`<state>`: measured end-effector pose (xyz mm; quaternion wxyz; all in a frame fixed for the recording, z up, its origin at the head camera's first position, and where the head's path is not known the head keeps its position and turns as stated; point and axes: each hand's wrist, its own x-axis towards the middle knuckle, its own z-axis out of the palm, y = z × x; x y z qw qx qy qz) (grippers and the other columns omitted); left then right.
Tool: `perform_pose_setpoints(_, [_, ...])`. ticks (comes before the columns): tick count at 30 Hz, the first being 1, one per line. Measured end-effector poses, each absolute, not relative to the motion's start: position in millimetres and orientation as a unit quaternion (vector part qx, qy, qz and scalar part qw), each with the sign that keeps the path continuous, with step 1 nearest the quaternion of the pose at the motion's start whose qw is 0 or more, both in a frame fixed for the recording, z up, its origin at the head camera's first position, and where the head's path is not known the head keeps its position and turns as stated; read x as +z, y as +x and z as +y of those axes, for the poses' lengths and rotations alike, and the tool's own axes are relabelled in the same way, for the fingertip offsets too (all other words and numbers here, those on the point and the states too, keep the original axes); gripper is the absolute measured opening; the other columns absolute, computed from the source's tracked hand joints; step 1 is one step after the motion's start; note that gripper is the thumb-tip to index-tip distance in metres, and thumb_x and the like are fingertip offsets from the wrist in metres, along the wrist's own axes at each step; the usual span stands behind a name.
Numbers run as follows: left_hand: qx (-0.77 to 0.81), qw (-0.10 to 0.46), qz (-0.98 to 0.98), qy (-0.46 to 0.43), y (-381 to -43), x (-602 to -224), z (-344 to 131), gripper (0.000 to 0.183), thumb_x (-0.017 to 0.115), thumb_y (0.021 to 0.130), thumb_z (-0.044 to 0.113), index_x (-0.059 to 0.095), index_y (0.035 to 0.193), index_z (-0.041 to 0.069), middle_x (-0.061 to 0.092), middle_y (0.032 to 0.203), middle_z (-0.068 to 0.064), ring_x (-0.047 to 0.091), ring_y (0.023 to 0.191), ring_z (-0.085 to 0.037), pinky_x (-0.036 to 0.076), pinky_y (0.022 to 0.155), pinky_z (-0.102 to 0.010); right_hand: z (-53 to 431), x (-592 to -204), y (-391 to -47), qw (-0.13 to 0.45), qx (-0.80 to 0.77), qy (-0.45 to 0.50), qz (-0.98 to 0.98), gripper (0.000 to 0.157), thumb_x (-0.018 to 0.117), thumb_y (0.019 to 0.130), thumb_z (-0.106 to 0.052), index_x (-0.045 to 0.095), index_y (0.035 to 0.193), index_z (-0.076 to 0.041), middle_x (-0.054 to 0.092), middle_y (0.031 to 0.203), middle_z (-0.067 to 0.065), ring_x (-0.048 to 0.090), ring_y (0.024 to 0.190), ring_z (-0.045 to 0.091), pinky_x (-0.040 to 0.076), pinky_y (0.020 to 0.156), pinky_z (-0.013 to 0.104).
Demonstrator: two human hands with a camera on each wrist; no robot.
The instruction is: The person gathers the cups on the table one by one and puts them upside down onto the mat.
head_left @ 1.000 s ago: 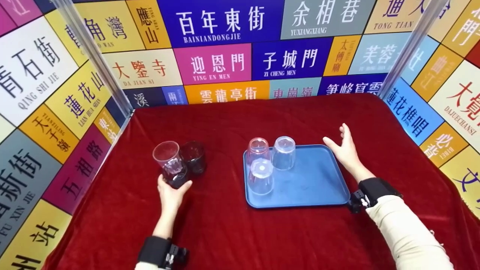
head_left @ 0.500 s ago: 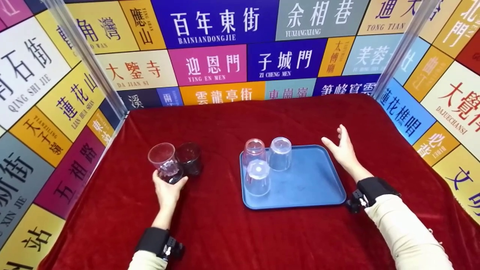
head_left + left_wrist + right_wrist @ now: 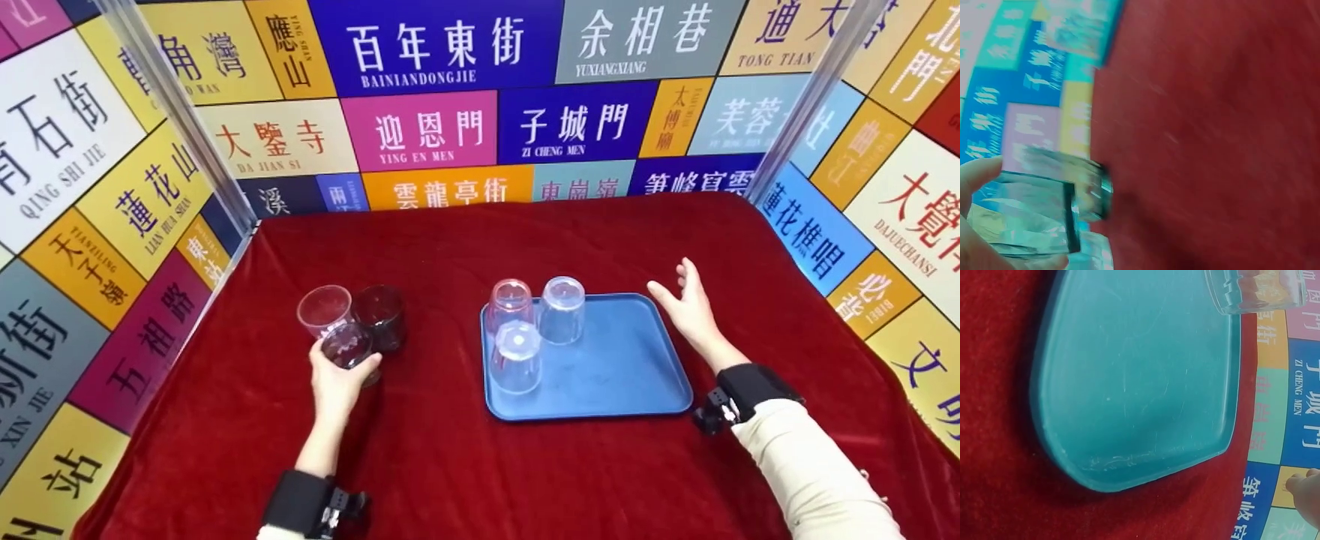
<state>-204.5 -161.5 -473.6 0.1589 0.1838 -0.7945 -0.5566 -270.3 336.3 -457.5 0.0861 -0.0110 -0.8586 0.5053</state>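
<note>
In the head view my left hand [image 3: 336, 382] grips a dark, see-through drinking glass [image 3: 347, 346] at the left of the red cloth. The left wrist view shows this glass [image 3: 1039, 211] between thumb and fingers, with its thick base towards the cloth; whether it touches the cloth I cannot tell. Right behind it stands a clear glass [image 3: 322, 306], partly hidden, with a dark glass [image 3: 381, 315] to the right. My right hand [image 3: 691, 315] is spread and holds nothing, near the back right corner of the blue tray [image 3: 615, 367].
On the left part of the tray are a pinkish clear glass [image 3: 511, 296] and two clear glasses, one at the back [image 3: 562, 311] and one in front [image 3: 517, 360], all upside down. Printed wall panels [image 3: 424, 131] rise behind the red cloth [image 3: 450, 465].
The dark glass in my left hand has shifted slightly, and its rim now shows in front of the clear glass. My right hand stays almost where it was.
</note>
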Motion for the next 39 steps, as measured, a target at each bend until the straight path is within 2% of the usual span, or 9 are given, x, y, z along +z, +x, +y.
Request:
perform_pose_setpoints(7, [-0.586, 0.223, -0.766, 0.140, -201.4, -423.9, -144.7, 0.091, 0.082, 0.061, 0.014, 0.030, 0.135, 0.006, 0.044, 0.133, -0.018, 0.042, 0.122, -0.030, 0.032, 0.104, -0.039, 337.9, -459.9, -268.0, 0.082, 0.510, -0.023, -0.856, 0.086, 0.054, 0.089, -0.036, 0.000, 0.145, 0.000, 0.014, 0.148, 0.027, 0.016, 0.134, 0.043, 0.018, 0.108, 0.053])
perform_pose_setpoints(10, [-0.665, 0.248, -0.698, 0.097, -206.9, -407.8, -130.1, 0.085, 0.079, 0.063, 0.004, 0.031, 0.133, 0.002, 0.045, 0.131, -0.018, 0.043, 0.122, -0.029, 0.033, 0.104, -0.038, 335.3, -459.7, -268.9, 0.083, 0.512, -0.022, -0.855, 0.086, 0.054, 0.089, -0.036, 0.000, 0.145, 0.000, 0.015, 0.148, 0.026, 0.016, 0.134, 0.042, 0.017, 0.108, 0.052])
perform_pose_setpoints(13, [-0.744, 0.235, -0.621, 0.066, -213.6, -398.2, -111.1, 0.081, 0.073, 0.065, -0.004, 0.029, 0.133, -0.001, 0.044, 0.131, -0.021, 0.043, 0.122, -0.032, 0.035, 0.103, -0.038, 329.6, -457.0, -269.5, 0.089, 0.516, -0.018, -0.852, 0.085, 0.055, 0.089, -0.035, 0.001, 0.146, -0.001, 0.017, 0.147, 0.026, 0.017, 0.134, 0.041, 0.017, 0.109, 0.050])
perform_pose_setpoints(20, [-0.831, 0.153, -0.525, 0.099, -232.7, -388.6, -66.5, 0.074, 0.067, 0.075, 0.000, 0.025, 0.136, -0.001, 0.045, 0.127, -0.019, 0.050, 0.110, -0.028, 0.041, 0.095, -0.037, 308.5, -445.4, -272.0, 0.103, 0.536, 0.012, -0.838, 0.081, 0.056, 0.089, -0.026, 0.005, 0.145, 0.000, 0.020, 0.146, 0.024, 0.020, 0.134, 0.040, 0.018, 0.110, 0.046])
perform_pose_setpoints(25, [-0.896, 0.081, -0.428, 0.089, -240.9, -392.2, -37.3, 0.048, 0.059, 0.083, 0.002, 0.036, 0.124, -0.004, 0.055, 0.098, -0.009, 0.057, 0.081, -0.016, 0.050, 0.074, -0.030, 289.6, -438.2, -270.8, 0.113, 0.557, 0.035, -0.822, 0.077, 0.057, 0.089, -0.017, 0.008, 0.145, 0.001, 0.024, 0.145, 0.024, 0.023, 0.134, 0.037, 0.018, 0.111, 0.043])
perform_pose_setpoints(28, [-0.929, 0.016, -0.360, 0.084, -241.2, -397.6, -20.7, 0.037, 0.053, 0.088, 0.006, 0.039, 0.121, -0.005, 0.058, 0.085, -0.008, 0.057, 0.074, -0.016, 0.051, 0.069, -0.028, 273.2, -430.6, -267.8, 0.118, 0.576, 0.061, -0.807, 0.074, 0.058, 0.088, -0.011, 0.011, 0.144, 0.002, 0.027, 0.143, 0.023, 0.025, 0.133, 0.036, 0.019, 0.111, 0.042])
perform_pose_setpoints(32, [-0.959, -0.072, -0.257, 0.098, -241.2, -404.1, -1.2, 0.038, 0.044, 0.094, 0.015, 0.038, 0.127, -0.004, 0.056, 0.092, -0.010, 0.053, 0.088, -0.020, 0.046, 0.088, -0.033, 244.2, -416.1, -260.5, 0.115, 0.612, 0.130, -0.772, 0.073, 0.060, 0.085, -0.001, 0.015, 0.142, 0.004, 0.029, 0.141, 0.025, 0.028, 0.131, 0.038, 0.020, 0.110, 0.043])
perform_pose_setpoints(35, [-0.967, -0.110, -0.201, 0.114, -243.3, -406.9, 10.9, 0.041, 0.043, 0.095, 0.018, 0.036, 0.130, -0.003, 0.050, 0.103, -0.013, 0.047, 0.100, -0.023, 0.035, 0.103, -0.036, 222.6, -407.3, -254.0, 0.096, 0.626, 0.182, -0.752, 0.077, 0.064, 0.081, 0.001, 0.016, 0.142, 0.005, 0.028, 0.142, 0.026, 0.027, 0.131, 0.040, 0.020, 0.110, 0.044])
perform_pose_setpoints(39, [-0.963, -0.130, -0.208, 0.108, -243.7, -408.7, 22.4, 0.049, 0.043, 0.096, 0.018, 0.029, 0.138, -0.003, 0.045, 0.113, -0.015, 0.044, 0.107, -0.024, 0.028, 0.108, -0.038, 200.0, -401.8, -246.7, 0.065, 0.614, 0.220, -0.755, 0.083, 0.068, 0.077, 0.003, 0.016, 0.142, 0.005, 0.028, 0.144, 0.024, 0.028, 0.131, 0.037, 0.021, 0.110, 0.043])
